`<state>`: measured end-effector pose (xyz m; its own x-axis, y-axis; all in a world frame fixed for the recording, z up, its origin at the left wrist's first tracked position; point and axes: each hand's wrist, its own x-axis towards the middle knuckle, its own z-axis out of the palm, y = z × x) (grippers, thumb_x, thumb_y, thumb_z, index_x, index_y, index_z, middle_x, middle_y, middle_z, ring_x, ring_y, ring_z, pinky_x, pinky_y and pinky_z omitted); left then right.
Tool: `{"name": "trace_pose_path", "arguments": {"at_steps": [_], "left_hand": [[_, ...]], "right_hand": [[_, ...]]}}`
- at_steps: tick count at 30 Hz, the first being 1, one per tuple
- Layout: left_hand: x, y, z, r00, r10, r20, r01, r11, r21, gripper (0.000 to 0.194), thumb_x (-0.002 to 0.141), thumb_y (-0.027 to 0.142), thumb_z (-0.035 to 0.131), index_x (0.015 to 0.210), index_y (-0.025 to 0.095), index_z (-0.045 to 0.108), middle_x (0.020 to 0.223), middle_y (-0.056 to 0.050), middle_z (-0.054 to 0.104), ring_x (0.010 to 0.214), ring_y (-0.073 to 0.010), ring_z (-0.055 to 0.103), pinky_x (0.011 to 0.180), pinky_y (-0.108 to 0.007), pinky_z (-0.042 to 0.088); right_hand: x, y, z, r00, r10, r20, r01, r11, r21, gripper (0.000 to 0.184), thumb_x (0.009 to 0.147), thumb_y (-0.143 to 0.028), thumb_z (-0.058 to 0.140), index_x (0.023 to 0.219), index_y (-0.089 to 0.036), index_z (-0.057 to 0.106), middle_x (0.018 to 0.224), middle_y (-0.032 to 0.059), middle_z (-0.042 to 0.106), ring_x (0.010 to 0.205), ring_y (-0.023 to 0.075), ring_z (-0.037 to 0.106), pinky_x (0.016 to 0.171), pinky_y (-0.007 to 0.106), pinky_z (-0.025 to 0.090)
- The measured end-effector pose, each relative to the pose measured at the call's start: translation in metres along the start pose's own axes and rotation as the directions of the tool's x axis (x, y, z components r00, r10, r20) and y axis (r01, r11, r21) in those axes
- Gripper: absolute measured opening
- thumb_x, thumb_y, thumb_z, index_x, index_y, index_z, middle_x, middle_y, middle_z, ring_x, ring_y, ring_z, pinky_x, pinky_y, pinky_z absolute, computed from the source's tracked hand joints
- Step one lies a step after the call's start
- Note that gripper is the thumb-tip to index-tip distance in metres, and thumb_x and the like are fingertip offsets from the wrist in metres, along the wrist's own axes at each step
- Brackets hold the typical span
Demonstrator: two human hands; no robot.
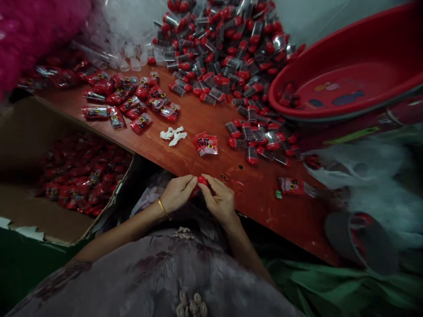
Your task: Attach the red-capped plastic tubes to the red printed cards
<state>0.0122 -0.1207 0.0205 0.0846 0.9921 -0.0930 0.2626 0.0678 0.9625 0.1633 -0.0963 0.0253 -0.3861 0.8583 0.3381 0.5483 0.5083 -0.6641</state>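
My left hand [177, 192], with a gold bracelet [164, 208] at the wrist, and my right hand [220, 200] meet at the table's front edge. Both are closed on a small red-capped tube [202, 180]; its rounded red end shows between the thumbs, while my fingers hide most of the rest. Just beyond them lies a small stack of red printed wrappers [206, 144]. Crumpled white scraps [173, 135] are to the left of it. A loose group of clear tubes with red caps and dark contents [259, 134] sits further right.
A large heap of similar tubes [224, 53] covers the back. Wrapped red packets [132, 99] lie at left, above a cardboard box [20, 193] full of more packets. A red basin [337, 75] stands at right, with a grey bucket [340, 233] and plastic bags [360, 163] nearby.
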Motion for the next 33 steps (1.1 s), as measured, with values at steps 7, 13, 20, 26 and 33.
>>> {"name": "trace_pose_path", "arguments": {"at_steps": [7, 13, 20, 26, 33], "left_hand": [[0.0, -0.012, 0.004, 0.996, -0.084, -0.019, 0.085, 0.996, 0.033, 0.031, 0.089, 0.035, 0.033, 0.063, 0.02, 0.041, 0.059, 0.003, 0.042, 0.056, -0.0118, 0.04, 0.054, -0.025, 0.03], [0.0, -0.012, 0.005, 0.99, -0.141, 0.026, 0.139, 0.988, 0.07, 0.028, 0.089, 0.039, 0.033, 0.068, 0.021, 0.039, 0.062, 0.001, 0.043, 0.058, -0.0137, 0.042, 0.055, -0.027, 0.029], [-0.004, -0.016, -0.009, 0.988, -0.143, 0.064, 0.143, 0.99, 0.009, 0.028, 0.086, 0.042, 0.04, 0.069, 0.021, 0.038, 0.062, 0.003, 0.042, 0.057, -0.0115, 0.041, 0.053, -0.024, 0.027], [-0.004, -0.023, -0.031, 0.986, -0.168, 0.003, 0.167, 0.978, -0.121, 0.032, 0.088, 0.041, 0.036, 0.067, 0.019, 0.043, 0.06, 0.005, 0.041, 0.056, -0.0088, 0.039, 0.054, -0.021, 0.029], [-0.002, -0.025, -0.043, 0.952, -0.293, -0.092, 0.254, 0.919, -0.302, 0.041, 0.087, 0.049, 0.036, 0.065, 0.016, 0.049, 0.059, 0.004, 0.043, 0.057, -0.0097, 0.039, 0.055, -0.022, 0.034]], "right_hand": [[-0.003, 0.004, 0.023, 0.967, -0.239, -0.087, 0.214, 0.95, -0.228, 0.021, 0.086, -0.018, 0.054, 0.102, -0.017, 0.067, 0.087, 0.0087, 0.074, 0.074, 0.0184, 0.07, 0.072, 0.028, 0.056], [0.005, 0.009, 0.026, 0.951, -0.291, -0.101, 0.26, 0.934, -0.246, 0.018, 0.087, -0.017, 0.052, 0.094, -0.017, 0.068, 0.079, 0.0073, 0.073, 0.067, 0.017, 0.069, 0.067, 0.026, 0.055], [0.008, -0.001, 0.031, 0.963, -0.242, -0.119, 0.215, 0.955, -0.204, 0.016, 0.087, -0.015, 0.053, 0.093, -0.017, 0.068, 0.078, 0.0076, 0.074, 0.067, 0.017, 0.069, 0.067, 0.026, 0.054], [0.019, -0.004, 0.042, 0.965, -0.255, 0.066, 0.263, 0.95, -0.167, 0.023, 0.089, -0.021, 0.051, 0.106, -0.012, 0.063, 0.088, 0.0099, 0.072, 0.077, 0.0175, 0.068, 0.07, 0.026, 0.054], [0.036, -0.029, 0.053, 0.979, -0.171, 0.114, 0.174, 0.985, -0.016, 0.02, 0.089, -0.014, 0.047, 0.102, -0.013, 0.062, 0.087, 0.0089, 0.07, 0.08, 0.0158, 0.066, 0.074, 0.027, 0.054]]}}
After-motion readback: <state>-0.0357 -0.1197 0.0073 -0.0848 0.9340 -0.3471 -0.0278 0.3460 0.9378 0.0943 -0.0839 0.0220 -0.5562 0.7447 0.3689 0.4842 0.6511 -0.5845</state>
